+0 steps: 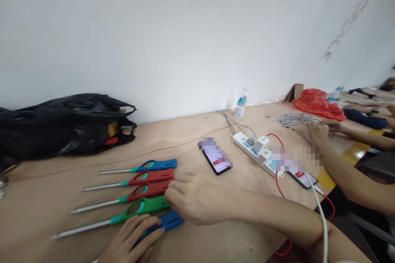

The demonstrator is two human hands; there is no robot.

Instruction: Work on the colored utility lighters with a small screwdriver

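Several long-nosed lighters lie side by side on the wooden table: a blue one (156, 165) farthest, two red ones (147, 177), a green one (142, 206), and a blue one (169, 220) nearest me. My right hand (193, 202) rests with curled fingertips against the rear ends of the red and green handles. My left hand (131, 241) lies flat, fingers stretched over the nearest blue lighter.
A black plastic bag (61, 125) sits at the left by the wall. A phone (216, 159), a white power strip (256, 150) with red and white cables, a second phone (304, 178) and a water bottle (241, 103) lie right. Another person's arms (342, 164), metal rods (294, 119), a red bag (317, 104) beyond.
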